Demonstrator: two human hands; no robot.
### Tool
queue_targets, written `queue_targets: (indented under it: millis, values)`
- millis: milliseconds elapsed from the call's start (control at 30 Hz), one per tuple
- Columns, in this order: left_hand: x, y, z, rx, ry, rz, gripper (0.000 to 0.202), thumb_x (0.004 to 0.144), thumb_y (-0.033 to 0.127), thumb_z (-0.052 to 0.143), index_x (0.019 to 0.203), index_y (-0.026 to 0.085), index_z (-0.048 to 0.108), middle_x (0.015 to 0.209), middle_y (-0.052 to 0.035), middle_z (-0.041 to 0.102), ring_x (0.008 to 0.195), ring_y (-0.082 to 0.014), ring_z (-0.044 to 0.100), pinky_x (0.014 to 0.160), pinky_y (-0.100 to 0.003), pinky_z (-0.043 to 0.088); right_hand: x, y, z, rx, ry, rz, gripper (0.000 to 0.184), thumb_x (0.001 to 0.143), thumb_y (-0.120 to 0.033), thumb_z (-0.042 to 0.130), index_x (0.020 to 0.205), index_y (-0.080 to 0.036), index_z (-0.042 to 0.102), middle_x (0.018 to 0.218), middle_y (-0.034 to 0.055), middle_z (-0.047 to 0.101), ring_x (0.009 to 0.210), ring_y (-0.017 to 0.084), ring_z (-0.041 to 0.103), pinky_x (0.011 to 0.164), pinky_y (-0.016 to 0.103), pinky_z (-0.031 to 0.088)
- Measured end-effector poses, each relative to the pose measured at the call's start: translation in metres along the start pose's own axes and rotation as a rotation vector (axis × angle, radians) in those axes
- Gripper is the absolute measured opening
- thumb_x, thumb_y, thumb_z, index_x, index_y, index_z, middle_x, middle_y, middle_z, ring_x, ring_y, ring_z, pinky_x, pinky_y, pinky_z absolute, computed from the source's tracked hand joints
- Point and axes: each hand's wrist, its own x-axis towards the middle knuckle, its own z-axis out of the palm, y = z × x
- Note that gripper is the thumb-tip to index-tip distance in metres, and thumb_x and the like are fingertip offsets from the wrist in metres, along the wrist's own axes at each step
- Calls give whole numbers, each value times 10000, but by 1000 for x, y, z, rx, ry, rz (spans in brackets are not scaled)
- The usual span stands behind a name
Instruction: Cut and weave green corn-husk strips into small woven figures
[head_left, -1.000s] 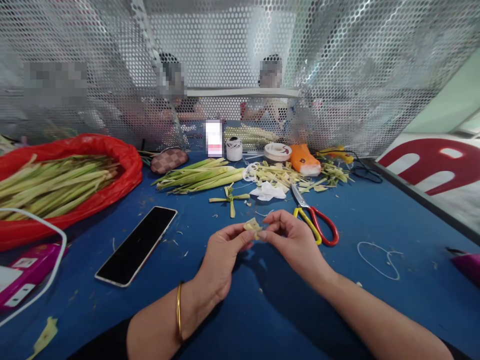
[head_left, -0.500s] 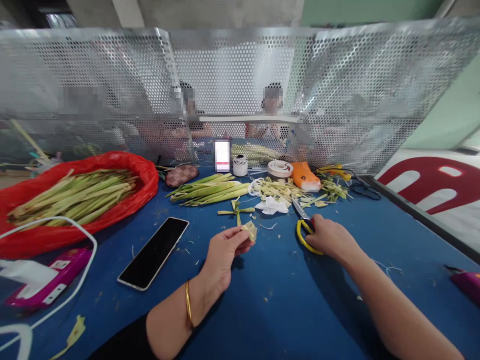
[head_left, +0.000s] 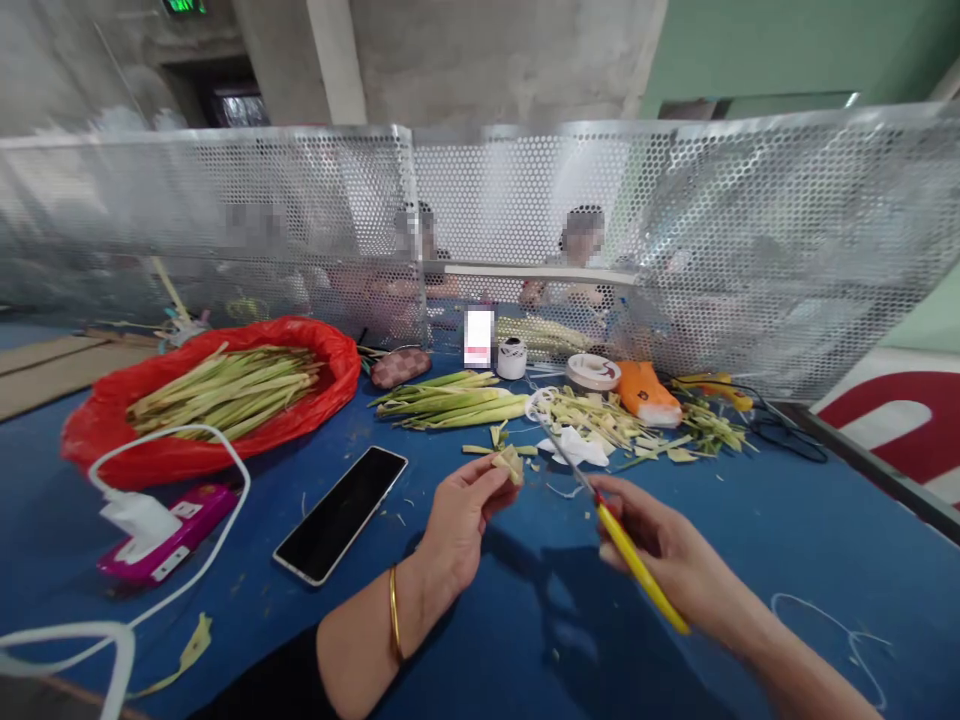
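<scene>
My left hand (head_left: 459, 512) pinches a small folded piece of pale leaf (head_left: 510, 464) between thumb and fingers, raised above the blue table (head_left: 525, 640). My right hand (head_left: 667, 550) is closed round the yellow and red handles of the scissors (head_left: 622, 545), lifted off the table. The thin blades point up and left toward the leaf piece. A short gap separates the blade tips from the leaf.
A black phone (head_left: 341, 513) lies left of my left hand. A red bag of green leaf strips (head_left: 217, 400) sits at the left, with a pink charger and white cable (head_left: 161, 530) beside it. Loose leaf strips (head_left: 450, 400), trimmings (head_left: 600, 415), an orange object (head_left: 649, 392) and a perforated metal screen (head_left: 675, 240) stand behind.
My right hand let go of the leaf piece, reached right to the scissors on the table, and has picked them up. The left hand kept the leaf. The camera tilted upward.
</scene>
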Motion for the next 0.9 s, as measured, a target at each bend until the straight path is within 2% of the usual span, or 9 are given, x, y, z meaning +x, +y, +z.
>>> queue_targets:
  millis: [133,267,400,567,733,900]
  values:
    - [2,-1,0,-36,-2,2,277,563,235,848,796,145,730,753,-34,726,690,-126,662,731,-235,536,-4,-1,8,-230,-49,14,649,618,-233,727,1235,-257,524,920,-5,607,775,175,554,671,261,462]
    - [0,0,2,-6,3,-18,280,588,248,826,827,137,732,767,-47,730,698,-130,663,726,-227,530,-7,-7,9,-389,-84,46,577,654,-259,711,1198,-276,520,843,-30,574,738,169,515,671,257,438]
    - [-1,-1,3,21,13,-10,279,604,199,800,852,145,685,756,-30,720,662,-111,650,676,-206,516,-10,-13,16,-370,-134,63,502,656,-255,718,1116,-289,521,795,-54,534,688,148,470,624,231,410]
    - [-1,-5,2,65,13,1,373,572,193,816,865,157,588,724,-16,703,645,-123,652,667,-233,510,-12,-15,18,-293,-173,33,296,733,-286,673,993,-262,536,719,-64,481,650,133,435,588,215,390]
    - [-1,-6,2,127,35,24,478,534,231,857,911,158,572,714,-26,708,656,-158,672,677,-272,522,-10,-14,17,-299,-138,-41,228,759,-323,663,960,-246,587,734,-39,576,645,141,496,584,219,411]
    - [-2,-7,1,140,70,24,412,571,184,820,902,151,578,705,-33,710,650,-161,679,688,-282,535,-10,-10,21,-342,-109,-71,200,792,-344,633,967,-251,609,700,-37,589,635,148,530,582,221,426]
